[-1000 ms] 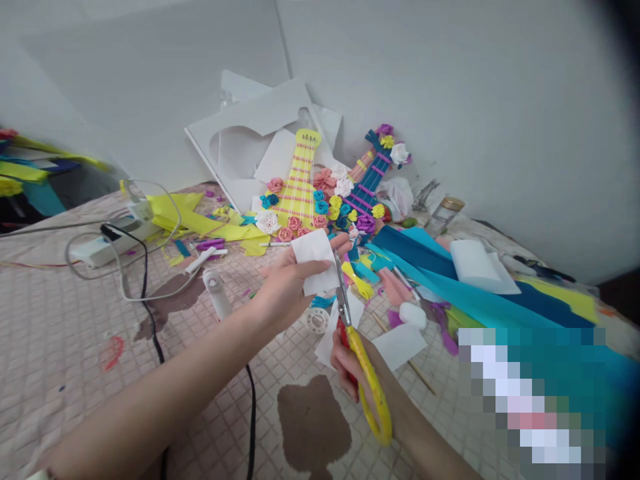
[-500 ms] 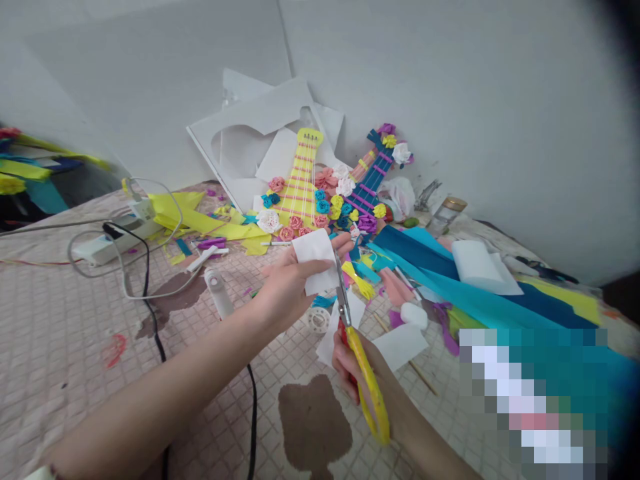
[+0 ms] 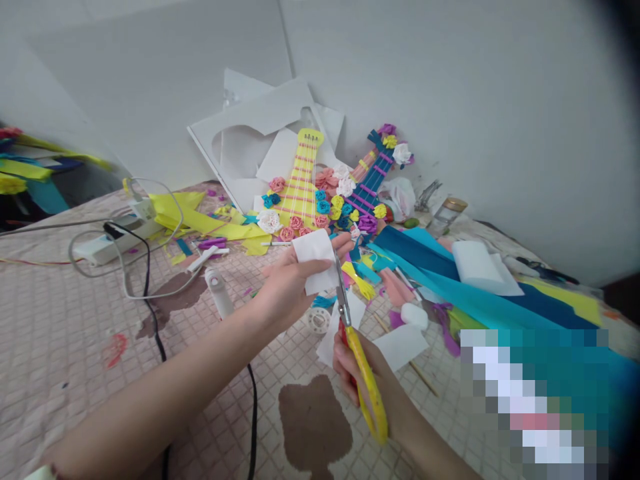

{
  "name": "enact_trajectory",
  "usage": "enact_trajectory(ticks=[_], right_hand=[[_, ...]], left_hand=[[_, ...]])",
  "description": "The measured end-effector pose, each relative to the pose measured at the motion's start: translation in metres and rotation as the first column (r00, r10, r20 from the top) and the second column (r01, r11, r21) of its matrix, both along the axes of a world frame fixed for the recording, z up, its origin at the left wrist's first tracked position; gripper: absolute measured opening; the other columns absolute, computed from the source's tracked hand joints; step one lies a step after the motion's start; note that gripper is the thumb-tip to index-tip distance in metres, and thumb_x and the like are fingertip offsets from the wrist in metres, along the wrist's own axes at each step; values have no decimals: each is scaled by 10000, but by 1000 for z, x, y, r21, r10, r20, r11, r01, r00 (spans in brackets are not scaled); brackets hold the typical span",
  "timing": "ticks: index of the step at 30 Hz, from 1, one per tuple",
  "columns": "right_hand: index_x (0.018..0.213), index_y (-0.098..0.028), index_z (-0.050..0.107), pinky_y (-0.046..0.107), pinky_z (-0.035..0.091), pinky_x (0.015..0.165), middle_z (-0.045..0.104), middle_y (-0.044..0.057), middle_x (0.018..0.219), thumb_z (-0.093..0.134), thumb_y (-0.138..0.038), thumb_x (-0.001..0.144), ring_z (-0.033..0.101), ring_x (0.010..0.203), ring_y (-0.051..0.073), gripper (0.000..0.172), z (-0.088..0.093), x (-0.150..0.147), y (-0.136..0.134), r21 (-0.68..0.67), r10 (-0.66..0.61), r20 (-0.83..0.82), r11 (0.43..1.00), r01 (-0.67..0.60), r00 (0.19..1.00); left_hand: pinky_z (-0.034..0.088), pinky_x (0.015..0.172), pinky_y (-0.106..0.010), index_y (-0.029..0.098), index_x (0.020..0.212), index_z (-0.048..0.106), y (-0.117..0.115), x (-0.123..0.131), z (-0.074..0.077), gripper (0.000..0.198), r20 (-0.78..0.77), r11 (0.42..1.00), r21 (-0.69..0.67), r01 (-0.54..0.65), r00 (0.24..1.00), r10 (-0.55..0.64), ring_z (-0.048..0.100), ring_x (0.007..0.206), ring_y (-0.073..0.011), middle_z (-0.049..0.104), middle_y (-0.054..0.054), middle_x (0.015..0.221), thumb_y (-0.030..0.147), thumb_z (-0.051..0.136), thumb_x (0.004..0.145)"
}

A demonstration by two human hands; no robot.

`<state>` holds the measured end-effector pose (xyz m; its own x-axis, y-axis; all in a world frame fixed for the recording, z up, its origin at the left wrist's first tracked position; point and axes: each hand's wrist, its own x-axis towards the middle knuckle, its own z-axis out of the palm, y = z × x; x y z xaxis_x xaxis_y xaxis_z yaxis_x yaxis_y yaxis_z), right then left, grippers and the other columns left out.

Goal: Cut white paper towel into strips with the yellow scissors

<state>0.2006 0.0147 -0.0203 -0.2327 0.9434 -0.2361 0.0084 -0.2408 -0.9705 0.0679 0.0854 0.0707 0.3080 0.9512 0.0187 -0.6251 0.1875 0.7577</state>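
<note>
A piece of white paper point(image 3: 316, 253) is pinched in my left hand point(image 3: 287, 287), with the thumb lying across its front and the fingers behind. My right hand point(image 3: 363, 367) grips scissors point(image 3: 364, 373) with yellow and red handles. Their metal blades point up along the right edge of the paper and appear nearly closed; whether they touch the paper I cannot tell. Below the hands, more white paper pieces point(image 3: 400, 348) and a white spool point(image 3: 319, 320) lie on the table. Behind the paper stands a yellow paper guitar point(image 3: 299, 190) trimmed with paper flowers.
A blue paper guitar point(image 3: 371, 183) leans near the wall. At the right lie blue crepe paper strips point(image 3: 445, 287) and a white paper roll point(image 3: 477, 263). A power strip point(image 3: 117, 240) with cables and a white glue gun point(image 3: 219, 293) occupy the left. A glass jar point(image 3: 450, 212) stands behind.
Almost nothing differs. The scissors' handles in my right hand have shifted very slightly left; my left hand and the paper stay in place.
</note>
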Motion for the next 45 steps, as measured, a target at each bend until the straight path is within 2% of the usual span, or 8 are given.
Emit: enact_trajectory(ticks=[13,24,28,32,38,40,42,45], right_hand=[[696,-213,389,134,219,283,309,-121,435,512,-493,786,292,281,31,319,3,-5,0,-23,-26,46,999,27,999],[640,-201,394,133,240,261,351,-109,418,501,-548,771,331,255,32,386,2,-5,0,-28,-38,42,999,39,998],[611,-196,385,134,231,270,364,-99,402,499,-594,762,341,267,34,441,3,-4,0,-36,-3,-6,999,3,1000],[621,-194,381,129,233,278,385,-96,433,498,-627,755,338,275,25,469,2,-4,2,-20,-4,-143,1000,1,990],[641,-190,396,133,251,270,415,-87,466,471,-684,730,342,261,24,507,0,-1,8,-31,-106,-219,994,102,970],[647,-190,401,137,250,266,426,-82,457,480,-702,705,347,254,30,521,3,4,12,-36,-132,-254,991,127,958],[660,-194,402,141,256,265,442,-80,457,500,-710,680,355,250,37,525,7,10,17,-29,-155,-302,988,153,941],[677,-203,402,151,296,272,458,-77,462,511,-693,683,380,260,52,502,15,19,24,-13,-161,-381,986,169,911]], left_hand=[[236,1095,-413,114,1158,561,2,0,-2,480,-22,1000,13,-14,1000,14,388,1250,-267,574,-106,1238,-28,495,705],[273,1078,-413,126,1157,554,6,-1,-9,472,-7,999,31,5,1000,-5,430,1225,-265,588,-106,1222,-28,495,714],[310,1057,-404,150,1231,491,7,-1,-8,548,-9,1000,16,-1,1000,1,452,1209,-255,588,-100,1223,-31,484,714],[366,1015,-419,177,1275,445,7,0,-3,580,19,999,-34,3,1000,-2,499,1169,-256,592,-87,1219,-12,471,727],[427,947,-349,145,1250,474,13,-2,-7,464,107,997,-53,60,993,-54,556,1099,-228,591,-92,1215,154,472,786],[467,872,-317,143,1197,529,19,-4,-14,408,42,999,-19,44,998,-43,572,1063,-222,596,-90,1203,228,480,800],[498,742,-283,148,1130,586,27,-8,-22,379,-131,999,32,7,991,-2,603,972,-217,618,-92,1157,310,505,798],[448,527,-243,129,1014,646,40,-17,-33,378,-476,993,94,-69,873,105,620,686,-183,685,-105,911,381,582,740]])
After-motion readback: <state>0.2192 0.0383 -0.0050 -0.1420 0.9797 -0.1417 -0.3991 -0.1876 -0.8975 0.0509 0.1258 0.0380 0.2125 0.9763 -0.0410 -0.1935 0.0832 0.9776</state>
